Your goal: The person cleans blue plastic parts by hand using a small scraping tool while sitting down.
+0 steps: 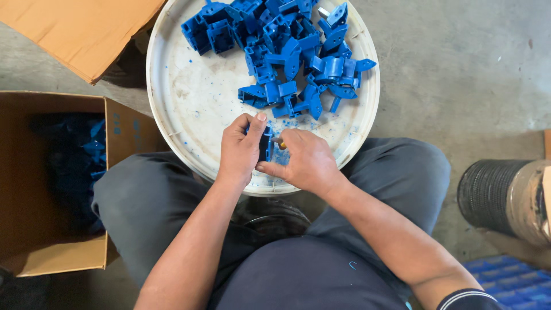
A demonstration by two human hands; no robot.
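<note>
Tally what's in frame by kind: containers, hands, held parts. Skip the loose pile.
Cardboard boxes: 2, one open with blue parts at left, one at top left
White round trays: 1
Hands: 2, left hand, right hand
Blue plastic parts held: 1
Black ribbed rolls: 1
Total: 7

A round tray rests over the seated person's knees, above the floor. A heap of plastic parts lies on the tray's far half. At its near edge the left hand and right hand meet around one plastic piece. An open cardboard box with more parts in it stands to the left, a cardboard sheet beyond it. A ribbed cylinder lies to the right.
</note>
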